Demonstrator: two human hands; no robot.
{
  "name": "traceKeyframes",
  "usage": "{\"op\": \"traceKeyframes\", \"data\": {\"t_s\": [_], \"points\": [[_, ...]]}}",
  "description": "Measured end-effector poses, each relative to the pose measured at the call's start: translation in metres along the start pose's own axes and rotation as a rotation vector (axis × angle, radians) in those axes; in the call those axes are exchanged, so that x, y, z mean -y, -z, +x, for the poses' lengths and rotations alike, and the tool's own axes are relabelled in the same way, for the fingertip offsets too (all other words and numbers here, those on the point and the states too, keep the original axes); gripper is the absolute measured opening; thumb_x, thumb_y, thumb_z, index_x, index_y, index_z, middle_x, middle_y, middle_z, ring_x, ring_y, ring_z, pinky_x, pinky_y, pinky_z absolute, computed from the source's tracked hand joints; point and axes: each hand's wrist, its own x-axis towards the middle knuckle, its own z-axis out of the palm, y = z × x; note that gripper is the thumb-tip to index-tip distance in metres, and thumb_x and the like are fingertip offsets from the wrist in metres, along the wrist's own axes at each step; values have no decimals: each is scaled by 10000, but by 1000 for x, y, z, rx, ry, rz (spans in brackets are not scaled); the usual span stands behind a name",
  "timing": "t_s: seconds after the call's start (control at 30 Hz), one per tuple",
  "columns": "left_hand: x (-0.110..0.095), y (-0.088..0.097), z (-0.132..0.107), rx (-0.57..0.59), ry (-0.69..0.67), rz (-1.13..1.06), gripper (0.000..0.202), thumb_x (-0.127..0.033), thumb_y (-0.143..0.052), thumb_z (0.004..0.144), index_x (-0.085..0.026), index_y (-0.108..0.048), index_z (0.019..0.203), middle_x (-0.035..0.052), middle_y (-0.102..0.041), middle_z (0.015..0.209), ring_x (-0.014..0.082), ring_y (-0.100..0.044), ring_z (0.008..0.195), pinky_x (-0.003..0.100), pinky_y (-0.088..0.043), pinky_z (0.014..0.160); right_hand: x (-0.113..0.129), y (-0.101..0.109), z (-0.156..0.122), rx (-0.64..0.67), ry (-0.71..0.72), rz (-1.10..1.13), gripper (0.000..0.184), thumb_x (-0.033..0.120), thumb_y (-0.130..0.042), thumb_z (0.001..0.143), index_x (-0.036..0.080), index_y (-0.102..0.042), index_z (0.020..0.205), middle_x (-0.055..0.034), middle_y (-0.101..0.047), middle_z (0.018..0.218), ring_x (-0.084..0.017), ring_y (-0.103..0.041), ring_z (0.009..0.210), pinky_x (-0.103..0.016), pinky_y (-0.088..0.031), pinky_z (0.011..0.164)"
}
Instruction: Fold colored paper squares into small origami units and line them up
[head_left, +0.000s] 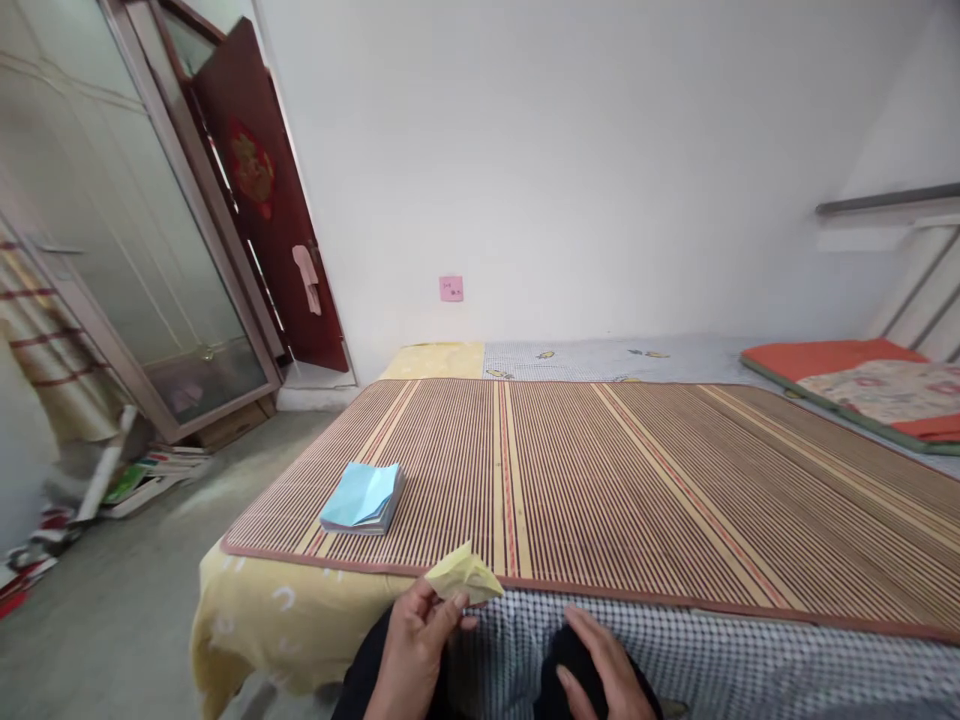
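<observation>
Pinched between the thumb and fingers of my left hand (418, 630) is a folded yellow paper (465, 573), roughly triangular, held just over the near edge of the striped mat. My right hand (604, 665) rests over my dark-clothed knee with its fingers stretched out, and nothing shows in it. Ahead and to the left of my left hand, a stack of blue paper squares (363, 497) lies on the mat, its top sheet slightly lifted at one corner.
A striped bamboo mat (600, 480) covers most of the bed, over yellow and checked sheets. A folded orange quilt (847, 360) lies at the far right. One pink note (451, 289) sticks to the white wall. At left stand a dark red door (262, 190) and glass door (127, 230).
</observation>
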Motion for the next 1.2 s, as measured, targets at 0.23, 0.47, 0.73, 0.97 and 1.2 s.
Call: {"op": "traceKeyframes", "data": {"t_s": [0.23, 0.47, 0.73, 0.97, 1.2], "points": [[8, -16, -8, 0, 286, -230, 550, -393, -924, 640, -123, -764, 1092, 163, -790, 1028, 210, -755, 732, 208, -546, 559, 80, 21, 79, 218, -99, 419, 304, 335, -597, 942, 206, -712, 1193, -129, -727, 1218, -279, -699, 1135, -399, -565, 1003], [12, -22, -14, 75, 214, -215, 513, -455, -888, 675, -142, -777, 1067, 141, -792, 948, 225, -728, 728, 251, -534, 580, 102, 11, 81, 368, -258, 726, 448, 496, -642, 921, 169, -700, 1222, -144, -769, 1035, -270, -747, 876, -342, -627, 742], [13, -12, -14, 24, 43, -6, 379, -481, -872, 656, -145, -764, 792, 34, -664, 654, 171, -569, 601, 249, -445, 572, 113, 16, 59, 159, -67, 489, 223, 375, -629, 936, 243, -742, 1076, -66, -771, 950, -221, -722, 821, -262, -578, 734], [-28, -19, -24, 195, 67, 46, 292, -436, -801, 754, -161, -813, 853, 44, -705, 742, 238, -614, 742, 303, -478, 740, 120, 21, 60, 79, 53, 379, 215, 278, -629, 950, 266, -714, 1147, -46, -754, 966, -197, -721, 835, -243, -586, 752], [-28, -12, -20, 262, 150, 43, 277, -437, -772, 804, -167, -807, 859, 33, -683, 756, 169, -531, 710, 226, -418, 631, 122, 31, 66, 47, 227, 294, 304, 184, -594, 964, 281, -685, 1238, -67, -728, 1124, -222, -718, 1030, -296, -603, 884]]}}
